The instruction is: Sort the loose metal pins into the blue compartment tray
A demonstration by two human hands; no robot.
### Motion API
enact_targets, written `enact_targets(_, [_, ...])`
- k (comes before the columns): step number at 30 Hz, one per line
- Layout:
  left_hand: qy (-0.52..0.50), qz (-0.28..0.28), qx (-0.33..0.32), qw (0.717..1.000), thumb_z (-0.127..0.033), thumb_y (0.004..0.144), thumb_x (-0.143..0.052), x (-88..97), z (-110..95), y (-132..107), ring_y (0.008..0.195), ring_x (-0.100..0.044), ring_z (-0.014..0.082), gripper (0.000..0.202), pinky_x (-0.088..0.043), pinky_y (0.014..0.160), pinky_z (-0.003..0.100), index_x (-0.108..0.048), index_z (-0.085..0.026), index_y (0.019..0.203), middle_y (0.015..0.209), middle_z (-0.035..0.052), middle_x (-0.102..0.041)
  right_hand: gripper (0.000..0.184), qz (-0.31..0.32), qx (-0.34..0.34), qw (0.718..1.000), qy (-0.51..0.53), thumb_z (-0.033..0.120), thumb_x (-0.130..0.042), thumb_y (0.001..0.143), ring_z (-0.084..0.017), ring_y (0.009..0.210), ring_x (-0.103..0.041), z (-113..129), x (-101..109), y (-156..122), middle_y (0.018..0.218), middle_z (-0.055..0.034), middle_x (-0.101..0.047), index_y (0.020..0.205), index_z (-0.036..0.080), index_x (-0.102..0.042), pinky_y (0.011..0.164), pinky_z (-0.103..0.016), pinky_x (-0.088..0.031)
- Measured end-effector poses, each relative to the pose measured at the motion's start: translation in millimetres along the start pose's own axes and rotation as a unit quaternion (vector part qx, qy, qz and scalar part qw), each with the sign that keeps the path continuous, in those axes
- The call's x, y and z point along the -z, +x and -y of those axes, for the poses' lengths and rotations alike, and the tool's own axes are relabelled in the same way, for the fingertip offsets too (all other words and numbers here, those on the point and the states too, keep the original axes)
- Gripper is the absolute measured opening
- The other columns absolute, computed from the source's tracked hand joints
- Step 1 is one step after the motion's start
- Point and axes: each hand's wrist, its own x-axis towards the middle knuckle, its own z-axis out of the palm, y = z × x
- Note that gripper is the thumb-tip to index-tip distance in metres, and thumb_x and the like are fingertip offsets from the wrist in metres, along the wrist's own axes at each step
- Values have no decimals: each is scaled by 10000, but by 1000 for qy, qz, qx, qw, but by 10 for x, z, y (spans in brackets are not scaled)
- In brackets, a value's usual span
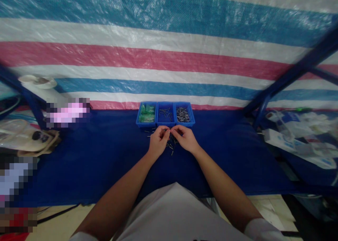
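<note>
My left hand (159,141) and my right hand (185,138) meet at the fingertips, thumb and finger pinched on each. What they pinch is too small or hidden to make out. Below and between them, several thin metal pieces like screws (172,152) lie loose on the blue table. Just beyond my hands stand three blue bins side by side. Small green pieces fill the left bin (146,124). A few screw-like pieces lie in the middle bin (166,124), while the right bin (185,124) holds a heap of them.
The blue tabletop (100,163) ends at a striped plastic sheet (169,61) behind the bins. On the right, a white power strip (280,141) and plastic bags (314,124) lie beside a blue metal frame (287,68). A white roll (42,87) leans at the left.
</note>
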Motion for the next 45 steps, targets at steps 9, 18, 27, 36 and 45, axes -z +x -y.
enact_targets(9, [6, 6, -9, 1000, -418, 885, -527, 7, -3, -10, 512, -515, 92, 231, -385, 514, 211, -591, -197, 908, 593, -45, -559, 258, 1, 3, 1000, -28, 383, -542, 894, -135, 649, -577, 24, 14, -1, 734, -22, -665, 824, 173, -675, 600, -247, -430])
enact_targets(18, [1, 2, -5, 1000, -410, 890, -514, 1, 16, -6, 511, -519, 96, 220, -392, 520, 216, -578, -200, 900, 588, -45, -553, 188, -13, -7, 999, 50, 363, -645, 824, -151, 695, -633, 20, -24, -3, 791, -36, -692, 884, 186, -661, 637, -268, -490])
enact_targets(27, [1, -10, -10, 1000, -399, 875, -547, -3, -12, -6, 507, -506, 90, 258, -388, 528, 210, -585, -213, 1050, 608, -49, -565, 180, -8, 10, 1000, 5, 340, -593, 867, -144, 706, -624, -17, -2, 9, 803, -32, -694, 888, 182, -677, 646, -262, -467])
enact_targets(36, [11, -9, 0, 1000, -397, 877, -535, -4, 11, 0, 513, -514, 101, 218, -379, 517, 218, -605, -203, 948, 594, -41, -555, 181, -21, 11, 1000, 19, 326, -624, 837, -150, 696, -638, 16, -9, 1, 811, -37, -705, 939, 190, -686, 644, -270, -496])
enact_targets(45, [0, -3, 9, 1000, -470, 895, -492, -4, 4, 0, 535, -535, 110, 305, -411, 540, 230, -607, -189, 868, 596, -28, -567, 160, -28, 12, 1000, 7, 318, -638, 821, -150, 685, -632, 28, -9, 0, 792, -34, -699, 906, 194, -693, 640, -274, -503])
